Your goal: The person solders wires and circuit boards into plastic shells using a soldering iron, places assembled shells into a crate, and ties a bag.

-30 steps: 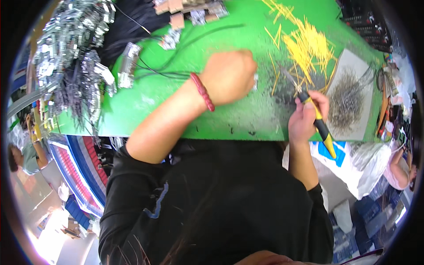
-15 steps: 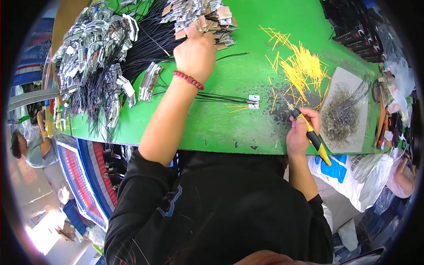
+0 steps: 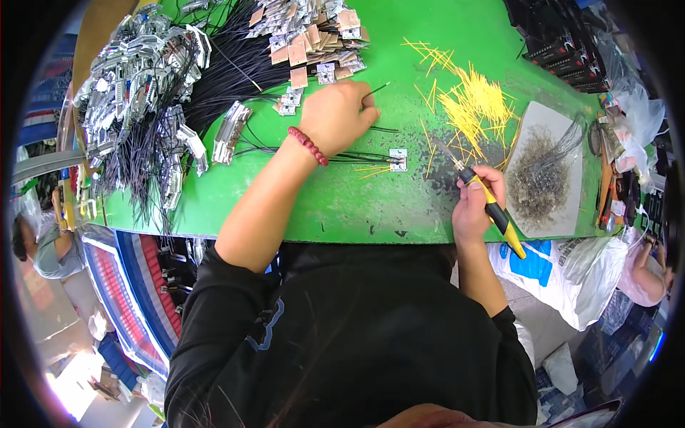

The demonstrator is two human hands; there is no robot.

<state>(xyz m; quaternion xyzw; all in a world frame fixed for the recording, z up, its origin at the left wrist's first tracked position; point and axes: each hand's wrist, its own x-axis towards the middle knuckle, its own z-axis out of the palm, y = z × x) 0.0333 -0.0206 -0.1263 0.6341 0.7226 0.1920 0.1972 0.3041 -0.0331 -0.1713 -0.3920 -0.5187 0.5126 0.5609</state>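
My right hand grips a yellow-and-black soldering iron, its tip pointing up and left over the dark-specked part of the table. With a red bead bracelet at the wrist, my left hand has its fingers curled, and a thin black wire sticks out beside them. Just below and right of that hand, a small white square board lies on the green table. Black wires run left from the board, and a few yellow strands lie at its left side.
Beyond my left hand lies a heap of small boards with black wires. Silvery metal parts are piled at left, one part apart. Yellow strands lie scattered near a soiled grey sheet. Black stacked parts stand far right.
My left hand has come down and right, away from the board heap, with the black wire now at its fingers. My right hand and the soldering iron stay nearly still; the whole view shifts slightly.
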